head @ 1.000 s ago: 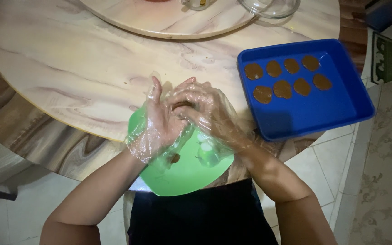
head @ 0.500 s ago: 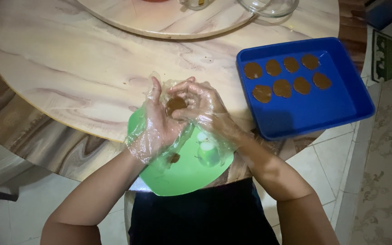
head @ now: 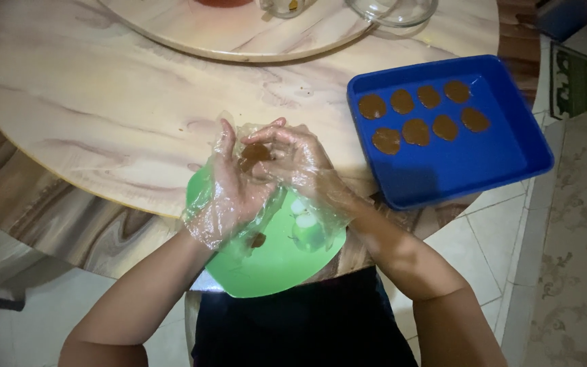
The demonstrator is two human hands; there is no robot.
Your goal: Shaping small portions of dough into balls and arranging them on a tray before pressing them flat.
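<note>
Dough lump [head: 254, 155] now exposed mid-frame: left hand [head: 229, 187] cups it half-open, right hand [head: 298, 160] fingertips pinching; press evenly, over green plate [head: 276, 255].

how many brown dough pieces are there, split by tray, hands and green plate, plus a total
Flat pieces in the blue tray: 7, first at
Piece between the left hand and right hand: 1
Bit on the green plate: 1
Total: 9
</note>
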